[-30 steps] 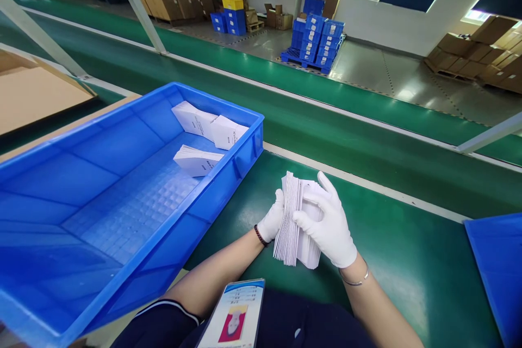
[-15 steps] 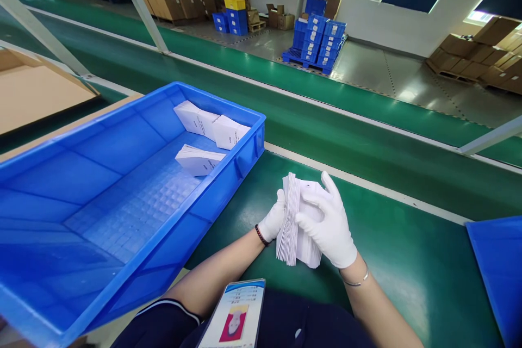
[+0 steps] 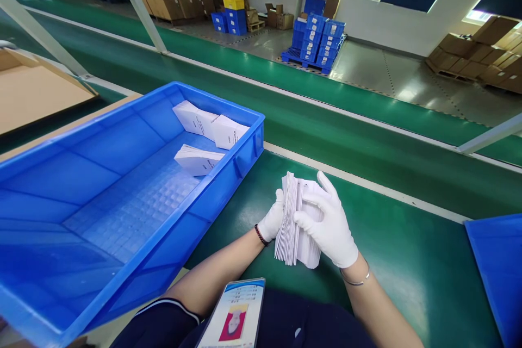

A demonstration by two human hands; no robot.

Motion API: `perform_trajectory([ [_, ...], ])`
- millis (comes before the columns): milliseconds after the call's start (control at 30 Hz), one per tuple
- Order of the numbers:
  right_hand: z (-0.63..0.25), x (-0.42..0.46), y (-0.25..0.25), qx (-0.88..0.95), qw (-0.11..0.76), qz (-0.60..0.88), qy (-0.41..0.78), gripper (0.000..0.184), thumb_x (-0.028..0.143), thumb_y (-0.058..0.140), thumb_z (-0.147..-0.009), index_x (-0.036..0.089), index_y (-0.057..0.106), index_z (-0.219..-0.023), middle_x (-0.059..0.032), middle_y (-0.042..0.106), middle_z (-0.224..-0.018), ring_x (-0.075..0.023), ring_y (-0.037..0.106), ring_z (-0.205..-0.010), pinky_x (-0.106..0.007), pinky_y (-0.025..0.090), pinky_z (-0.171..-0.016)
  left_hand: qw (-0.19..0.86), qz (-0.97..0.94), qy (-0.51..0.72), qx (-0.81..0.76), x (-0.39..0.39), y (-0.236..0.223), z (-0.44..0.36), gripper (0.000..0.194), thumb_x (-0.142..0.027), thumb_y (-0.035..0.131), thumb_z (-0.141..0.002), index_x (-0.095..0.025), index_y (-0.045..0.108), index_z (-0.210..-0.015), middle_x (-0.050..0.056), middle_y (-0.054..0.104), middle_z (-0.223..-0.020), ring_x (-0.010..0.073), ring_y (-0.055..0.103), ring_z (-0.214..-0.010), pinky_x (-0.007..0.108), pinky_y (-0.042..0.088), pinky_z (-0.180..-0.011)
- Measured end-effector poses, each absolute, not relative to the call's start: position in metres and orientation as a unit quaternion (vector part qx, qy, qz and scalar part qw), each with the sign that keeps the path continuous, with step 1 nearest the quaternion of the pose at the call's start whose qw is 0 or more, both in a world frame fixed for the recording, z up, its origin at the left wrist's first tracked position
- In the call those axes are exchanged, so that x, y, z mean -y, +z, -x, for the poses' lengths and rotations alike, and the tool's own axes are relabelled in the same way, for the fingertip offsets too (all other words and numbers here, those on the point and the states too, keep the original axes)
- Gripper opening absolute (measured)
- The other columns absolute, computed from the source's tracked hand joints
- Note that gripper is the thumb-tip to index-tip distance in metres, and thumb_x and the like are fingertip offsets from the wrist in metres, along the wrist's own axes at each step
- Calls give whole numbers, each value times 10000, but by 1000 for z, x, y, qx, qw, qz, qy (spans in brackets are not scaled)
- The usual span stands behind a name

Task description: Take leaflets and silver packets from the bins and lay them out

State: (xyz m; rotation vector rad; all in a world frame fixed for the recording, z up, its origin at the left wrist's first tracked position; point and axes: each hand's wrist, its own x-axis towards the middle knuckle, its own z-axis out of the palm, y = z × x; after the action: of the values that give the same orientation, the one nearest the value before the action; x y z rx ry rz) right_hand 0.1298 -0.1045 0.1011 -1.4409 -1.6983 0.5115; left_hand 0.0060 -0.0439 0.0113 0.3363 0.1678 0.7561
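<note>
Both hands wear white gloves and hold a stack of thin white paper booklets (image 3: 290, 223) upright on the green conveyor belt (image 3: 408, 261). My left hand (image 3: 272, 218) backs the stack from its left side. My right hand (image 3: 331, 223) grips the stack from the right, thumb pressed between the sheets near the front. A large blue plastic crate (image 3: 122, 190) stands to the left, with three small piles of the same white booklets (image 3: 204, 136) lying at its far end.
A second blue crate's corner (image 3: 495, 272) pokes in at the right edge. A flat brown cardboard sheet (image 3: 36, 92) lies far left. An ID badge (image 3: 233, 315) hangs at my chest. Stacked blue crates (image 3: 316, 38) and cardboard boxes stand across the aisle.
The hands and the stack have hardly moved; my right thumb has shifted slightly along the sheets.
</note>
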Motion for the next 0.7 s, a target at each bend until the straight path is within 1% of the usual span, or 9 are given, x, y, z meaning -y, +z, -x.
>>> perform_trajectory([
  [100,-129,106,100,676,432,570,177,420,463,606,-899,279,619,-1276,-50,374,-1514,-366,273,-1410,-616,353,-1103,917,-157,359,-79,44,10,-5,590,-515,362,-978,-92,567,-1333,148,591,-1348,282,315,-1436,407,114,-1216],
  [133,-129,106,99,676,443,565,167,420,418,584,-910,269,596,-1302,-55,356,-1525,-361,278,-1409,-604,366,-1101,919,-154,354,-74,44,10,-5,583,-506,339,-985,-96,567,-1332,143,591,-1348,281,322,-1432,412,122,-1215],
  [167,-129,106,99,680,450,557,158,387,379,561,-919,267,603,-1287,-55,389,-1505,-352,274,-1412,-593,372,-1101,922,-153,348,-68,44,11,-5,579,-497,312,-994,-99,571,-1326,140,592,-1347,282,335,-1425,420,133,-1213],
  [233,-128,105,97,694,452,542,144,266,348,529,-933,283,675,-1146,-42,527,-1389,-339,252,-1423,-593,365,-1104,925,-155,342,-60,44,13,-5,585,-499,286,-999,-99,586,-1303,138,603,-1332,288,372,-1403,429,157,-1206],
  [300,-127,104,96,694,445,549,135,221,428,583,-909,283,708,-1019,-51,562,-1343,-368,257,-1416,-630,357,-1090,921,-164,349,-53,44,16,-5,575,-516,327,-988,-102,608,-1272,134,631,-1291,288,415,-1373,425,178,-1199],
  [433,-126,105,97,660,435,596,138,495,662,725,-733,245,712,-999,-107,341,-1521,-459,303,-1368,-696,372,-1029,919,-166,356,-38,45,19,-7,582,-571,441,-936,-115,632,-1244,136,650,-1257,311,456,-1337,465,208,-1188],
  [467,-126,105,98,658,432,599,147,508,675,723,-730,245,712,-1001,-112,341,-1520,-454,307,-1368,-693,371,-1030,921,-160,353,-39,46,19,-8,590,-588,460,-922,-124,636,-1241,135,642,-1274,317,452,-1340,476,214,-1186],
  [600,-127,106,100,671,418,587,173,434,638,686,-796,269,716,-1025,-104,473,-1426,-401,308,-1384,-664,357,-1062,921,-151,356,-44,46,21,-10,598,-613,559,-857,-153,655,-1227,120,598,-1347,320,434,-1356,469,229,-1188],
  [700,-128,105,100,672,421,583,176,425,619,697,-800,270,720,-1043,-84,437,-1461,-403,302,-1387,-657,371,-1061,918,-166,359,-30,46,22,-10,613,-616,577,-843,-149,654,-1233,123,589,-1358,316,445,-1349,460,238,-1187],
])
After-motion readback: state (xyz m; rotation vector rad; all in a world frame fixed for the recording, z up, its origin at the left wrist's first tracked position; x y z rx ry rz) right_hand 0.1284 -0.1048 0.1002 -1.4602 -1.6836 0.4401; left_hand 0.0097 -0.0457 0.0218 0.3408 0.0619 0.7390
